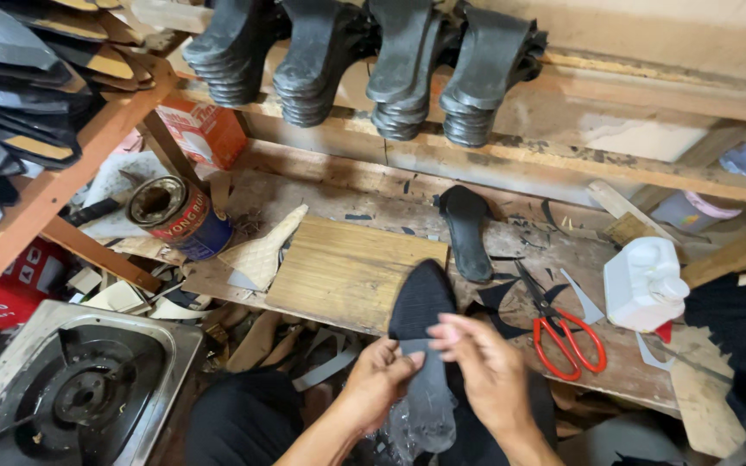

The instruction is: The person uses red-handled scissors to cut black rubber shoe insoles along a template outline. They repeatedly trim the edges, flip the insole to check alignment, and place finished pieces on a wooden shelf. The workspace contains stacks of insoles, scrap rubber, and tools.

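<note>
I pinch the black shoe insole (425,345) low in centre frame with left hand (377,380) and right hand (487,371); fingers should press evenly along its edge.

Soft, even daylight; brightest on the wall (649,34) upper right. Shadows are faint. Wide-angle bending at edges; fingertips of the right hand (485,371) slightly blurred.

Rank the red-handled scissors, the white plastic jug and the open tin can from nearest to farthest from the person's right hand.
From the right hand:
1. Red-handled scissors, just to its right on the bench.
2. White plastic jug, farther right and back.
3. Open tin can, far left, lying on its side.
</note>
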